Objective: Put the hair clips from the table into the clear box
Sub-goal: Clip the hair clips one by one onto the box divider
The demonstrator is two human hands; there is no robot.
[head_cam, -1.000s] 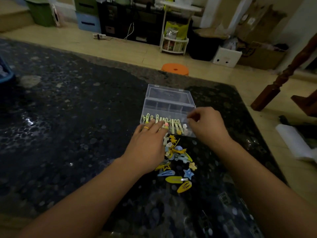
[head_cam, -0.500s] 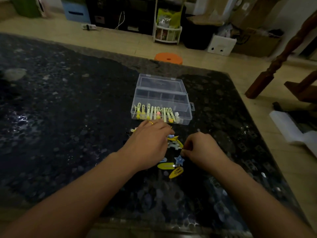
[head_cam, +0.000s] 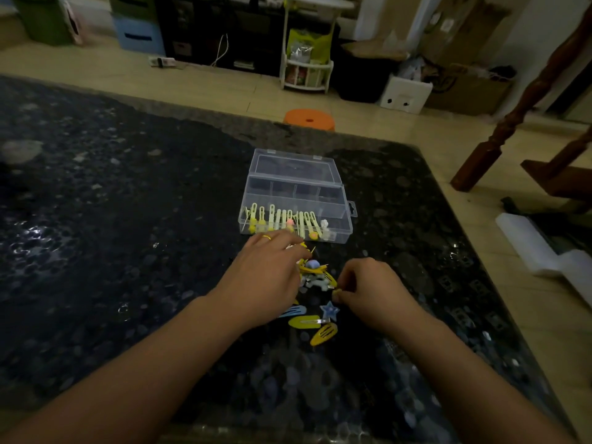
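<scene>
A clear box [head_cam: 339,200] with its lid open stands on the dark table [head_cam: 128,219]; its near compartment holds a row of pale yellow hair clips [head_cam: 282,219]. In front of it lies a pile of yellow and blue hair clips [head_cam: 315,277]. My left hand [head_cam: 266,277] rests over the pile's left side, fingers curled down onto the clips, hiding what they touch. My right hand [head_cam: 371,290] is at the pile's right edge and pinches a small yellow clip [head_cam: 336,292]. A blue star clip [head_cam: 330,310] and yellow snap clips [head_cam: 304,322] lie nearest me.
The table's far and right edges run close behind and beside the box. Beyond are an orange stool [head_cam: 309,118], a white shelf rack [head_cam: 306,72], cartons and a wooden post [head_cam: 512,116]. A white foam piece [head_cam: 544,251] lies on the floor at right.
My right hand has come back from the box to the pile and now pinches a yellow clip. My left hand stays over the pile. The view has shifted slightly.
</scene>
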